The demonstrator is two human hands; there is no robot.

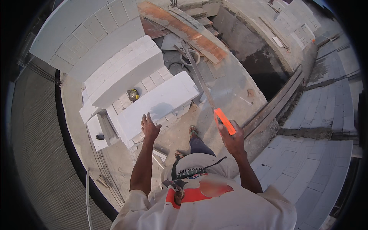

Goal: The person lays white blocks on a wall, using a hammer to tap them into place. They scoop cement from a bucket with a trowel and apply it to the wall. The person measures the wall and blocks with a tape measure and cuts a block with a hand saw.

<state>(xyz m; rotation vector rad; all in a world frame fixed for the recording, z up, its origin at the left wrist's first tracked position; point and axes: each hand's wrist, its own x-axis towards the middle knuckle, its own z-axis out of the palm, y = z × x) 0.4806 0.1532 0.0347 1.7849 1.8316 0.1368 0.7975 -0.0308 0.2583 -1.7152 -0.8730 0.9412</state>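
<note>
My right hand (232,138) is wrapped around the orange handle of a handsaw (203,82), whose long blade points up and away from me. Over the near edge of a long white lightweight block (165,94) hovers my left hand (150,128), fingers apart and holding nothing. Whether its fingertips touch the block I cannot tell. This block lies across a stack of similar white blocks. Just behind it, a yellow and black tape measure (133,95) sits on the blocks.
A higher block row (126,73) stands behind. Beyond the saw are a bucket (190,57) and a wooden board (184,30). A deep floor opening (249,46), edged by planks (274,101), lies at right. Corrugated roofing (42,142) drops away at left; a small black object (100,137) rests on a block.
</note>
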